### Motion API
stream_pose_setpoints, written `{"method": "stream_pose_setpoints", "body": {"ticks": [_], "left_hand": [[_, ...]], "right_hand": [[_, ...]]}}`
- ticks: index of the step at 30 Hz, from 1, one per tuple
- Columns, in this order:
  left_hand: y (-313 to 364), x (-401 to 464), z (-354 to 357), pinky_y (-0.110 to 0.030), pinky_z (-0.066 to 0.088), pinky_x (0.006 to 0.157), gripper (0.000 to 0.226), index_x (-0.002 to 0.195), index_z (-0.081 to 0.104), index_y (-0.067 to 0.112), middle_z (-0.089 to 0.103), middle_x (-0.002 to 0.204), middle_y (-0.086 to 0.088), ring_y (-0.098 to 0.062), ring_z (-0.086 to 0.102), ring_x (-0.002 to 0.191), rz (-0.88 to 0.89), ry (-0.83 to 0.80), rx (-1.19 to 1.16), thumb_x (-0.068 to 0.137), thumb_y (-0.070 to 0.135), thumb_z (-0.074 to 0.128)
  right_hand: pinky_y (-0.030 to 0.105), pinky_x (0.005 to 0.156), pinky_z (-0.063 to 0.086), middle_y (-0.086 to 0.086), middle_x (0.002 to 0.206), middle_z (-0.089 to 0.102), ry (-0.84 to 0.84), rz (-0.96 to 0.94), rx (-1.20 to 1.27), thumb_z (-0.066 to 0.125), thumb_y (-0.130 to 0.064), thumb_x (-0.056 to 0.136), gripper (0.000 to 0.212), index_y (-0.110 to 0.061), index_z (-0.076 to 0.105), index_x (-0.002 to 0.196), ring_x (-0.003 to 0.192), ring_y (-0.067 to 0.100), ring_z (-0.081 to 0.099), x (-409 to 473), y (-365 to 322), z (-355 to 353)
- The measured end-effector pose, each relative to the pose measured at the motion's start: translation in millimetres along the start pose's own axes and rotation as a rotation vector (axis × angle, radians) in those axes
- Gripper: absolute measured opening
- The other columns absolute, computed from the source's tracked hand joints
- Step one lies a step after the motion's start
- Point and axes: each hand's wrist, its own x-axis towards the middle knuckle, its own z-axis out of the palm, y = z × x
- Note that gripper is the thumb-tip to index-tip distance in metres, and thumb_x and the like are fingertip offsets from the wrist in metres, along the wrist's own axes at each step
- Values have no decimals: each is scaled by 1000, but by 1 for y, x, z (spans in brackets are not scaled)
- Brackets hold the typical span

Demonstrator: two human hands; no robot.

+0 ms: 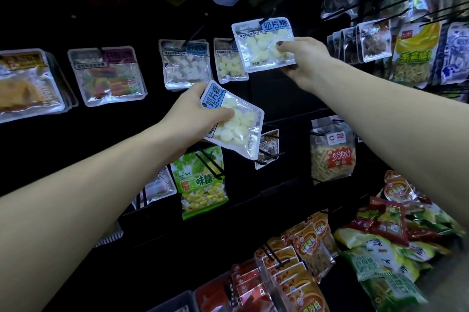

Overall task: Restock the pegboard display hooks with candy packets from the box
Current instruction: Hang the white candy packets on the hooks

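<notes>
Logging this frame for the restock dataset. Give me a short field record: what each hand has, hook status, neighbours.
left hand: left hand grips a clear plastic packet of pale round candies with a blue label, tilted, off any hook
right hand: right hand pinches the lower right corner of a matching clear blue-labelled candy packet
hook status: thin black peg hook meets that packet's top edge; whether it is threaded cannot be told
neighbours: hanging clear packet of white cube candies; green durian candy bag
supply box: not in view

Both forearms bare, no sleeves, watch or rings visible; right hand point(305, 63) thumbnail has dark polish, left hand point(195, 111) nails not visible.
</notes>
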Motion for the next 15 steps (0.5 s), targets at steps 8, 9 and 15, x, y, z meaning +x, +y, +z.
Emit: {"method": "stream_pose_setpoints", "body": {"ticks": [8, 9, 15], "left_hand": [[-28, 25, -3, -32, 56, 72, 51, 125, 58, 23, 71, 114, -6, -26, 73, 93, -18, 4, 3, 83, 18, 85], [-34, 30, -4, -30, 56, 69, 50, 125, 59, 23, 72, 113, -7, -25, 73, 88, -10, 3, -1, 83, 18, 85], [-66, 51, -7, -41, 65, 77, 45, 120, 60, 31, 74, 112, -6, -24, 77, 88, 44, -22, -38, 85, 18, 85]], "right_hand": [[44, 87, 63, 14, 120, 71, 48, 122, 31, 79, -2, 82, 34, -7, 73, 115, 99, 29, 76, 49, 37, 21], [43, 88, 63, 13, 120, 72, 57, 119, 22, 80, -3, 80, 36, -8, 73, 115, 100, 29, 76, 56, 42, 24], [41, 87, 62, 9, 117, 71, 89, 116, -39, 83, -6, 75, 40, -10, 71, 113, 103, 26, 74, 93, 66, 50]]}}
